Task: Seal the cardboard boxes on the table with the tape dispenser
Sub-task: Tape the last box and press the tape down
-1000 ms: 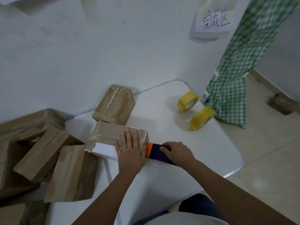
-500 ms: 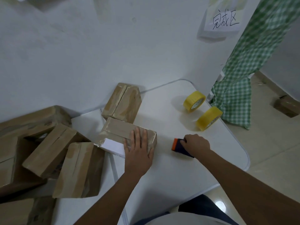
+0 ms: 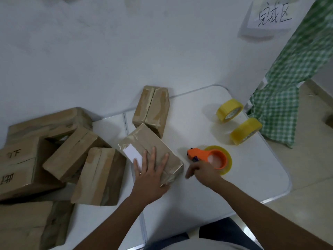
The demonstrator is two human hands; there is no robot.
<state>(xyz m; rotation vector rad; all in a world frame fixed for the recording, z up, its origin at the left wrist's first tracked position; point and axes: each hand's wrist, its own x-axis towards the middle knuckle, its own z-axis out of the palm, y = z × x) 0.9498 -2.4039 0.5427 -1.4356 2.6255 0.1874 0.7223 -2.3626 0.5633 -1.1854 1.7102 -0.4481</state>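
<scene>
- I read this as a makeshift packing station in a plain room.
- Lower left: taped cardboard boxes (image 3: 59, 156) piled on a white folding table (image 3: 252, 177).
- Centre right: spare yellow tape rolls (image 3: 229, 110).
- Upper right: a handwritten paper sign (image 3: 270, 15) on the bare white wall (image 3: 126, 51).

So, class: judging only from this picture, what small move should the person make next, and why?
Probably slide the box clear toward the other boxes. The left hand presses flat on it, the tape dispenser lies on the table, and the right hand seems to hold nothing.
</scene>
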